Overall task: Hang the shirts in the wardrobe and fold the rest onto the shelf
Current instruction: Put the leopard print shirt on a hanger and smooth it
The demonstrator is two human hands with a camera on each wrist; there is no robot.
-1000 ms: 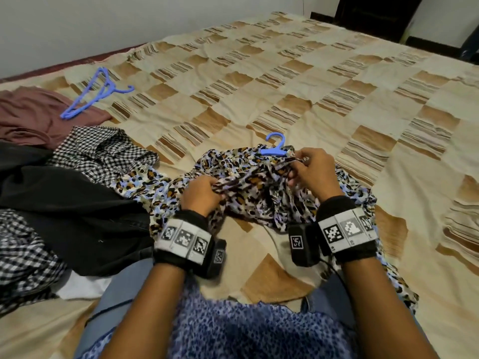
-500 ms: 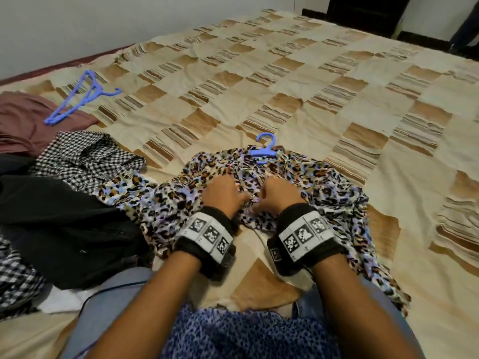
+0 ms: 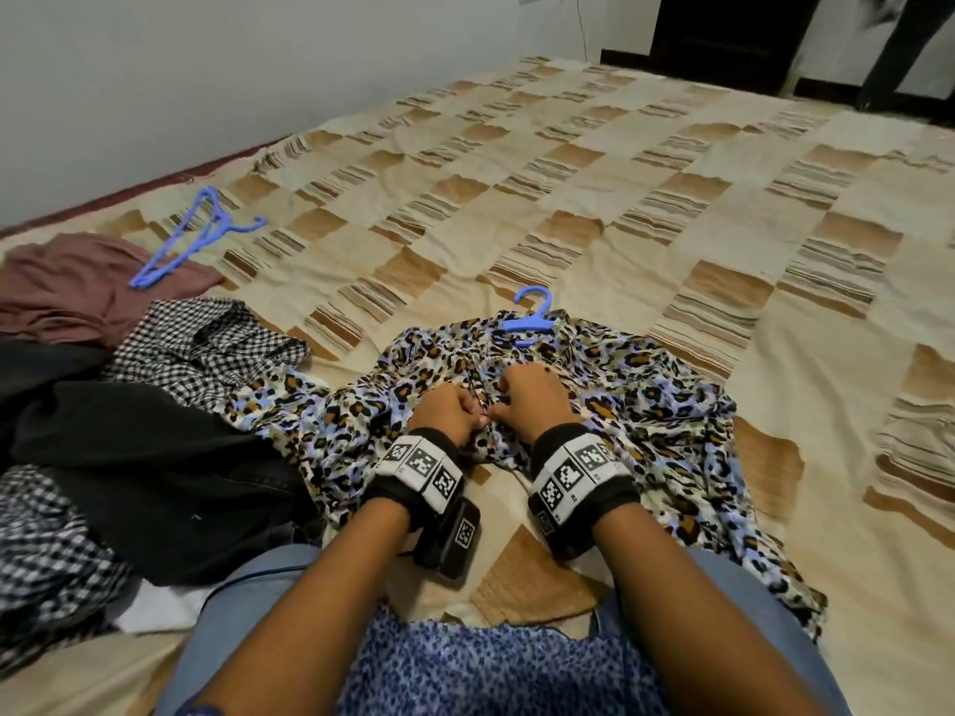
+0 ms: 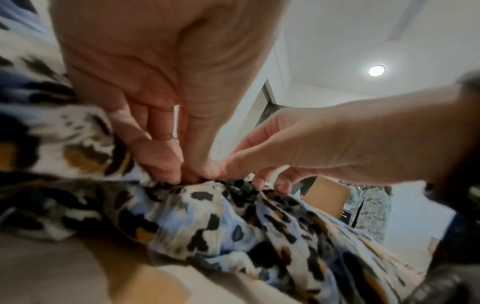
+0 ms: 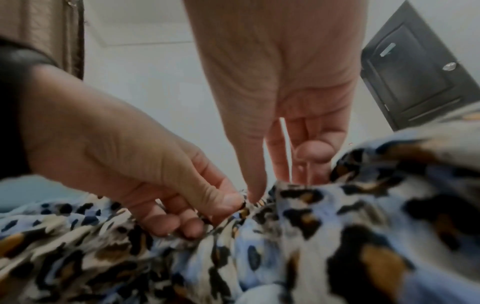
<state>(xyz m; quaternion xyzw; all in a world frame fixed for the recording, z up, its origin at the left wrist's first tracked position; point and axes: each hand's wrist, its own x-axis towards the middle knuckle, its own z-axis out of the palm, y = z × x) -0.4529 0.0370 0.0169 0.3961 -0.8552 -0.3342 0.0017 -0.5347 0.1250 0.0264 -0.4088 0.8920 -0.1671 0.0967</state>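
Observation:
A leopard-print shirt in blue, tan and black lies crumpled on the bed in front of me. A blue hanger sits inside it, its hook poking out of the collar at the far side. My left hand and right hand are close together over the middle of the shirt's front. Each pinches a small bit of its fabric between thumb and fingertips. The left wrist view shows the left hand pinching the cloth. The right hand does the same in the right wrist view.
At the left lie a black garment, a black-and-white checked shirt, a maroon garment and spare blue hangers. The checked bedspread stretches ahead and right. A dark door stands beyond the bed.
The right hand left the collar by the hanger hook and came down to the shirt's middle. The left hand moved right to meet it; both now pinch the front together.

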